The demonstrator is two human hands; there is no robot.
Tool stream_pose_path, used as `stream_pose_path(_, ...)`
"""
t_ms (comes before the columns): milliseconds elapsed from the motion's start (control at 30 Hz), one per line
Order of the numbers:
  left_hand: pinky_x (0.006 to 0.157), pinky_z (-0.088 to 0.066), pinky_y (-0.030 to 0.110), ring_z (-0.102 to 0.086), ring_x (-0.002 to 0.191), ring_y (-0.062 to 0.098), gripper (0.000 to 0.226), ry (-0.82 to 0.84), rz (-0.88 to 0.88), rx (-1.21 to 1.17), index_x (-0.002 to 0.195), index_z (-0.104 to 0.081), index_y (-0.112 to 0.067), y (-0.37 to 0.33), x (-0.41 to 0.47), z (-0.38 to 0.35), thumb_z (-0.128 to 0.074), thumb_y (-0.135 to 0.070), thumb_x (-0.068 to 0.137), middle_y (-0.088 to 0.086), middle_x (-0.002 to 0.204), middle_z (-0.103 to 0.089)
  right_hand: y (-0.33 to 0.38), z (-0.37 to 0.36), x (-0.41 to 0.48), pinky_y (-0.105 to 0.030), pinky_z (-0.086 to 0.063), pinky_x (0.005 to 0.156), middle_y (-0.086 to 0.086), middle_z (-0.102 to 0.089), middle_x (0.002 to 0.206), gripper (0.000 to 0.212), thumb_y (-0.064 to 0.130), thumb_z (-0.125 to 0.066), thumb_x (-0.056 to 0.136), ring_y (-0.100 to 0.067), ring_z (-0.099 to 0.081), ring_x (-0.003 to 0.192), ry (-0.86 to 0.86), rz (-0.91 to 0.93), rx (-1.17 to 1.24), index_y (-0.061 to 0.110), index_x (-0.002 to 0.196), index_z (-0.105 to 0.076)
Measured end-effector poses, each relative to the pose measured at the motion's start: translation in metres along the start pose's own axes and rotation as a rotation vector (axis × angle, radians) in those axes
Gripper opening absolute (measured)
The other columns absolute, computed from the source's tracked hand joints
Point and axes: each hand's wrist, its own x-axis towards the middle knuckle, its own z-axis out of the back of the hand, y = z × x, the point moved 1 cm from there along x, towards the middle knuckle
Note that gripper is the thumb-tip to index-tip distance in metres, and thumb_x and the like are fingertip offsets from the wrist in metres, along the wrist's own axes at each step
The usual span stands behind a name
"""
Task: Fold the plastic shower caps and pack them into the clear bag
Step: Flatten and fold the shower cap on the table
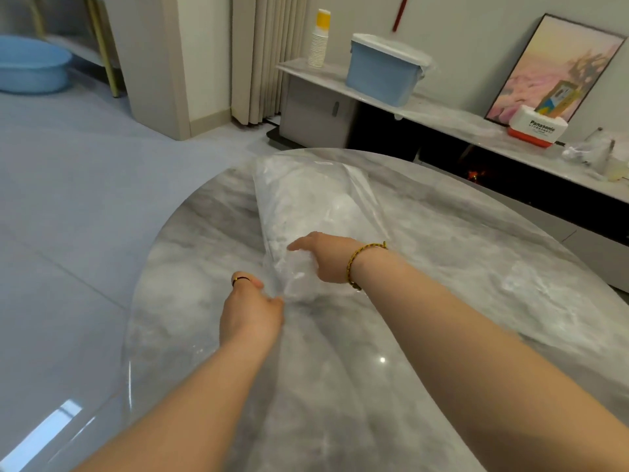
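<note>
Your left hand pinches the near mouth of the clear bag, lying lengthwise away from you on the counter, while your right hand, its grip hidden, meets the shower cap there.

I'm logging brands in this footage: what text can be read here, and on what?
"Panasonic": on the white box with a red base, on the long shelf.
Smaller line beneath it: too blurred to read.
Print on the yellow carton behind it: unreadable.
</note>
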Motion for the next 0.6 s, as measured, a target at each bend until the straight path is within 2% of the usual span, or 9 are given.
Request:
stream_pose_path(67, 0.070, -0.052, 0.041, -0.066, 0.080, 0.033, 0.025, 0.021, -0.024, 0.007, 0.094, -0.033, -0.016, 0.000, 0.000, -0.003, -0.054, -0.005, 0.085, 0.006, 0.078, -0.058, 0.001, -0.007, 0.005, -0.036, -0.049, 0.083, -0.004, -0.032, 0.138, 0.069, 0.001, -0.039, 0.089, -0.031, -0.054, 0.108, 0.054, 0.005, -0.033, 0.030, 0.146, -0.016)
stream_pose_path(100, 0.070, -0.053, 0.042, -0.066, 0.080, 0.032, 0.025, 0.032, -0.038, 0.017, 0.094, -0.033, -0.016, -0.001, 0.000, -0.004, -0.053, -0.004, 0.085, 0.005, 0.075, -0.057, 0.002, -0.009, 0.007, -0.035, -0.048, 0.081, -0.005, -0.033, 0.136, 0.068, 0.003, -0.042, 0.089, -0.031, -0.054, 0.107, 0.042, 0.005, -0.050, 0.030, 0.146, -0.015)
stream_pose_path(267, 0.070, -0.049, 0.036, -0.067, 0.080, 0.031, 0.028, 0.055, -0.057, 0.018, 0.095, -0.033, -0.017, -0.005, 0.000, 0.000, -0.055, -0.003, 0.084, 0.000, 0.063, -0.054, -0.002, -0.016, 0.020, -0.030, -0.039, 0.070, -0.008, -0.051, 0.121, 0.040, 0.009, -0.041, 0.091, -0.028, -0.056, 0.103, -0.153, -0.068, -0.207, 0.015, 0.131, -0.041)
stream_pose_path(400, 0.070, -0.050, 0.040, -0.067, 0.081, 0.032, 0.029, 0.068, -0.065, 0.011, 0.094, -0.034, -0.017, -0.005, -0.001, 0.006, -0.056, -0.002, 0.084, 0.004, 0.067, -0.058, -0.005, -0.019, 0.028, -0.026, -0.026, 0.053, -0.006, -0.053, 0.097, 0.027, 0.003, -0.042, 0.090, -0.028, -0.055, 0.087, -0.315, -0.127, -0.290, 0.008, 0.116, -0.046)
stream_pose_path(467, 0.071, -0.051, 0.041, -0.067, 0.081, 0.032, 0.029, 0.076, -0.065, 0.016, 0.094, -0.034, -0.018, -0.005, 0.000, 0.007, -0.056, -0.002, 0.084, 0.005, 0.068, -0.059, -0.006, -0.019, 0.032, -0.026, -0.023, 0.055, -0.006, -0.049, 0.091, 0.027, 0.002, -0.043, 0.090, -0.026, -0.046, 0.081, -0.401, -0.162, -0.258, 0.008, 0.116, -0.045)
stream_pose_path(600, 0.074, -0.052, 0.042, -0.066, 0.083, 0.032, 0.031, 0.104, -0.052, 0.041, 0.093, -0.034, -0.020, -0.004, 0.001, 0.005, -0.057, -0.003, 0.083, 0.005, 0.070, -0.061, -0.006, -0.017, 0.037, -0.026, -0.025, 0.071, -0.007, -0.045, 0.113, 0.034, -0.001, -0.039, 0.088, -0.018, -0.029, 0.082, -0.589, -0.236, -0.180, 0.009, 0.120, -0.038)
